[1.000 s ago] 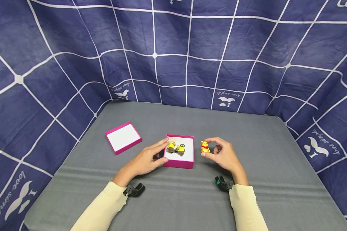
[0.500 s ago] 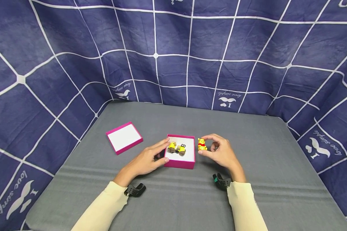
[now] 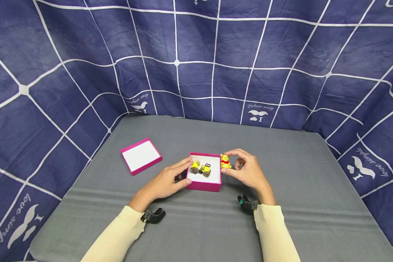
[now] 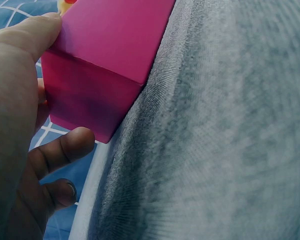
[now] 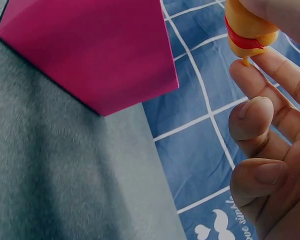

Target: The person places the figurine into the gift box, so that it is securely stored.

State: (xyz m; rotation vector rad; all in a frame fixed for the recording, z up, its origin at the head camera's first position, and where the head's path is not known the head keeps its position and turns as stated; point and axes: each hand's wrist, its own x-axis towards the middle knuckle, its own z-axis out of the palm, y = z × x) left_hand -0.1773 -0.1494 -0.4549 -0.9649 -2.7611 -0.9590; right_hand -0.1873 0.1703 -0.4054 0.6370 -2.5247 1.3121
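A pink box [image 3: 203, 186] with a white inside stands on the grey table. In it lie two yellow-and-brown minion figurines, the left one [image 3: 194, 167] and the right one [image 3: 206, 170]. My left hand [image 3: 165, 182] holds the box by its left side, thumb at the near corner and fingers at the far edge. Between thumb and fingertips, my right hand [image 3: 249, 169] pinches a yellow Winnie the Pooh figurine [image 3: 225, 162] with a red shirt, at the box's right rim. The right wrist view shows this figurine [image 5: 244, 30] raised above the table, beside the box wall [image 5: 100, 50].
The box's pink lid [image 3: 141, 156] lies to the left, white inside facing up. A blue curtain [image 3: 196, 54] with white grid lines hangs around the back and sides of the table [image 3: 196, 225].
My right hand has moved left and slightly away from me, bringing the Winnie the Pooh figurine to the box's right rim. The left hand and the box have stayed in place.
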